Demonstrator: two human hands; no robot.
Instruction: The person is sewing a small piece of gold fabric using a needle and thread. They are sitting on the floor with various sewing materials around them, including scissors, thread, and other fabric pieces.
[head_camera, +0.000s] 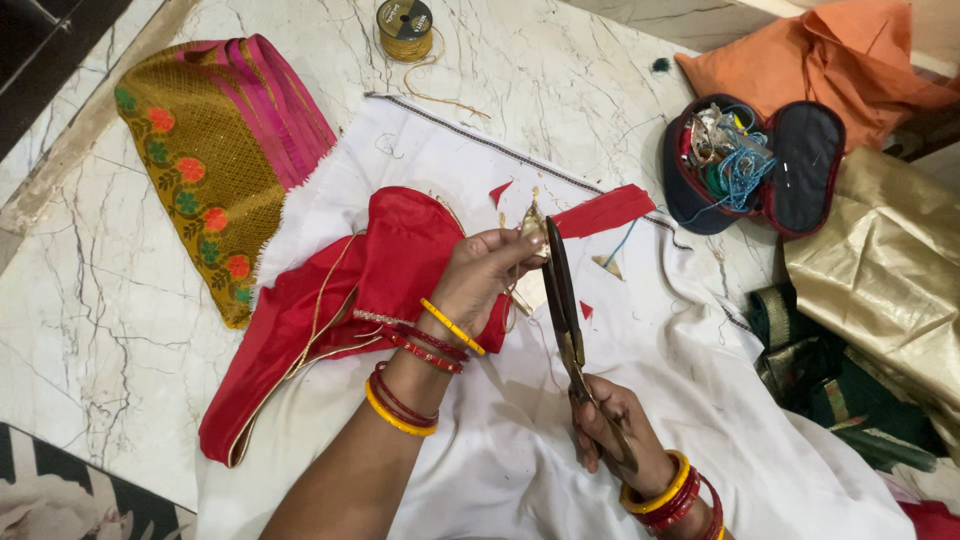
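My left hand (482, 272) pinches a small golden ornament piece (533, 224) above a red garment (345, 300) with gold piping. Dark metal scissors (562, 300) are gripped by my right hand (608, 420), their blades pointing up to the golden piece at my left fingertips. Both wrists wear yellow and red bangles. Everything lies over a white cloth (600, 420) spread on the marble floor. A red fabric strip (603, 211) and small red scraps lie on the white cloth by the blades.
A folded olive and pink embroidered sari (215, 150) lies at the left. A spool of gold thread (404, 28) stands at the top. An open dark pouch (755, 165) holds threads; orange cloth (840, 60) and gold fabric (890, 270) sit at the right.
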